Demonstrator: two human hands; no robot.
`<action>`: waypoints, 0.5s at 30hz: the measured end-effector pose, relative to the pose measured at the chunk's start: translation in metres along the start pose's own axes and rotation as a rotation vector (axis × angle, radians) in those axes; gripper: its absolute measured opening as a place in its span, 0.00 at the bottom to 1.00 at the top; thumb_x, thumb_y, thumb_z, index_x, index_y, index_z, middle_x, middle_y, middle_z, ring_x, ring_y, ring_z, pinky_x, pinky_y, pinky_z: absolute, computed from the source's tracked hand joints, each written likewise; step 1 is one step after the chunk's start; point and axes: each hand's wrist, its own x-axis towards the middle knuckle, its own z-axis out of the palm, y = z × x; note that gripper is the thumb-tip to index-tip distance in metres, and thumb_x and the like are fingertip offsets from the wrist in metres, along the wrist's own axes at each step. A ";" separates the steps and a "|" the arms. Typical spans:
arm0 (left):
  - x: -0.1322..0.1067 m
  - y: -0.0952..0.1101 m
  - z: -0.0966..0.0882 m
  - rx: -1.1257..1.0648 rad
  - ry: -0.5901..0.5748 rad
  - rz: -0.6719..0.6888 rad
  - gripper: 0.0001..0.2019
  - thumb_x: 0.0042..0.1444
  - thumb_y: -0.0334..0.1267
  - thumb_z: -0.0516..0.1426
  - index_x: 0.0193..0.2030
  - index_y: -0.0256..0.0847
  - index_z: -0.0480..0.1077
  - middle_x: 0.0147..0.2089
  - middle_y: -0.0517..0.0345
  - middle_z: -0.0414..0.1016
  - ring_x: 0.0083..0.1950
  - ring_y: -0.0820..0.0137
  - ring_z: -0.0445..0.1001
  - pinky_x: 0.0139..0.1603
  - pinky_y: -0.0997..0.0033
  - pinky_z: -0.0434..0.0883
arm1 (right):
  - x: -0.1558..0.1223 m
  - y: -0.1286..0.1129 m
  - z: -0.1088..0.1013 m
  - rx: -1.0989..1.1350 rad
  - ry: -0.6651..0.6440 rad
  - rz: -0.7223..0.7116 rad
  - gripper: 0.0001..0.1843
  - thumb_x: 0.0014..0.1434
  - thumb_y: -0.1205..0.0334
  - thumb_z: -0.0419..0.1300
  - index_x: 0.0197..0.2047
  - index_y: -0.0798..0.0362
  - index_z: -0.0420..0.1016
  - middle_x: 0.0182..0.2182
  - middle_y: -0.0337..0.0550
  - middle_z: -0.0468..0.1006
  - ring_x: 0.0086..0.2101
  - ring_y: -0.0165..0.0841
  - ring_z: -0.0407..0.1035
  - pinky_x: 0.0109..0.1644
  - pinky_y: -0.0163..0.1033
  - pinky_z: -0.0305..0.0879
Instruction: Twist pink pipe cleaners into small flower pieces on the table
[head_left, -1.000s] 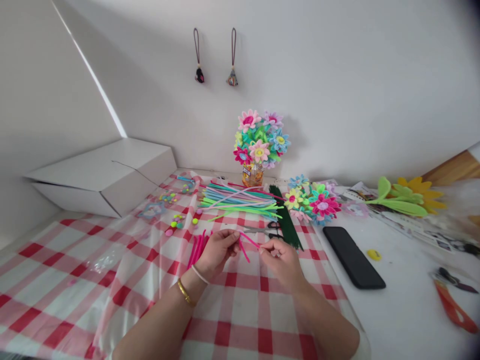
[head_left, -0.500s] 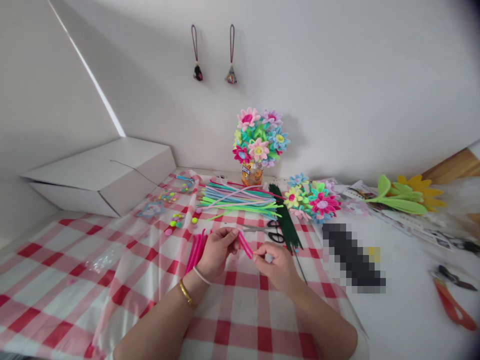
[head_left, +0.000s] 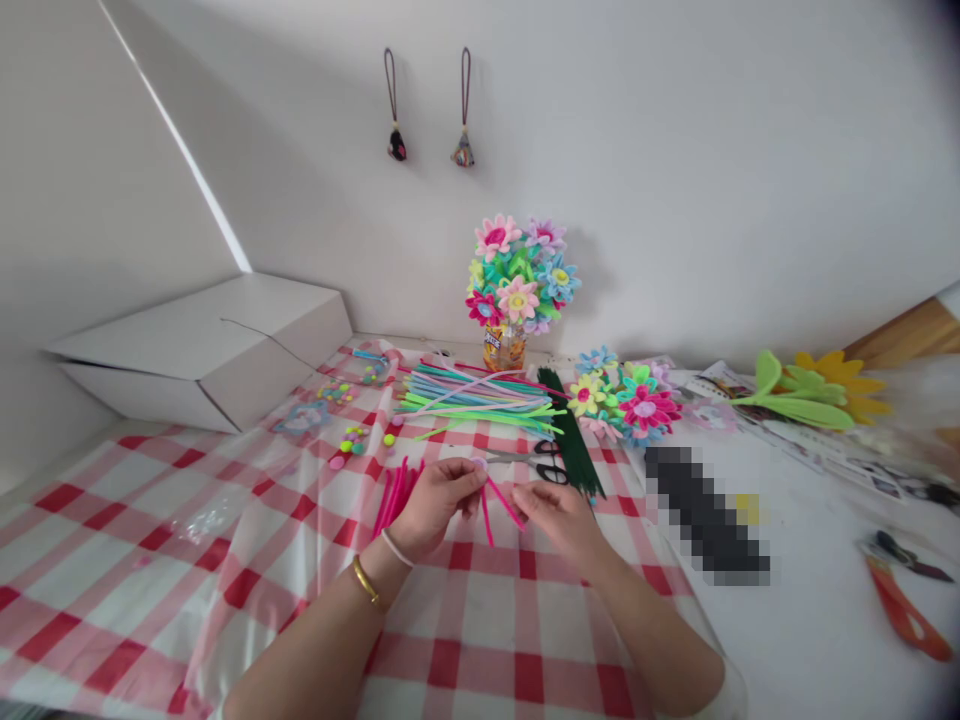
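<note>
My left hand (head_left: 435,502) pinches the bent top of a pink pipe cleaner (head_left: 496,500) above the red-and-white checked cloth (head_left: 480,620). Two pink legs hang down from that pinch in a narrow V. My right hand (head_left: 559,518) grips the right leg near its lower end, fingers closed. A bundle of more pink pipe cleaners (head_left: 395,492) lies on the cloth just left of my left hand. Scissors (head_left: 536,462) lie just beyond my hands.
Coloured pipe cleaners (head_left: 480,398) and dark green stems (head_left: 571,440) lie behind. A vase of pipe-cleaner flowers (head_left: 519,285) stands at the wall, loose flowers (head_left: 626,400) to its right. White box (head_left: 210,345) at left; a blurred dark object (head_left: 705,515) and orange-handled pliers (head_left: 904,605) at right.
The pink pipe cleaner has gone from spread between my hands, to folded together, to a narrow V hanging from my left pinch. My right hand shifted slightly down and right.
</note>
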 end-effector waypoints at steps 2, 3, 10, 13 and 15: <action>0.001 -0.004 0.001 0.006 -0.034 -0.015 0.11 0.45 0.41 0.61 0.25 0.34 0.67 0.16 0.64 0.65 0.16 0.79 0.61 0.18 0.78 0.56 | 0.000 0.002 0.004 -0.025 -0.077 0.023 0.17 0.53 0.50 0.57 0.25 0.54 0.74 0.19 0.36 0.69 0.23 0.29 0.61 0.27 0.33 0.54; 0.001 -0.006 0.001 0.004 -0.043 -0.020 0.12 0.44 0.41 0.62 0.25 0.34 0.67 0.16 0.64 0.65 0.16 0.79 0.61 0.18 0.78 0.56 | 0.000 0.003 0.005 -0.026 -0.108 0.032 0.16 0.53 0.50 0.57 0.24 0.54 0.74 0.18 0.36 0.68 0.22 0.28 0.59 0.26 0.33 0.53; 0.000 -0.009 0.003 -0.089 -0.085 -0.091 0.13 0.41 0.42 0.64 0.28 0.34 0.68 0.19 0.63 0.68 0.18 0.78 0.65 0.20 0.77 0.60 | -0.003 0.002 0.011 0.098 -0.183 0.086 0.15 0.52 0.53 0.58 0.24 0.54 0.75 0.20 0.38 0.73 0.22 0.28 0.62 0.27 0.33 0.55; -0.003 -0.007 0.005 -0.135 -0.115 -0.121 0.13 0.40 0.41 0.65 0.28 0.34 0.70 0.23 0.61 0.70 0.21 0.78 0.66 0.24 0.76 0.62 | -0.002 0.002 0.010 0.134 -0.156 0.105 0.14 0.51 0.53 0.59 0.23 0.55 0.75 0.19 0.38 0.72 0.22 0.28 0.62 0.27 0.33 0.56; -0.004 -0.006 0.005 -0.139 -0.134 -0.137 0.13 0.40 0.41 0.65 0.30 0.33 0.72 0.24 0.59 0.71 0.22 0.78 0.66 0.24 0.76 0.62 | 0.000 0.003 0.009 0.144 -0.148 0.096 0.15 0.51 0.53 0.60 0.23 0.55 0.75 0.18 0.38 0.72 0.22 0.28 0.62 0.27 0.33 0.56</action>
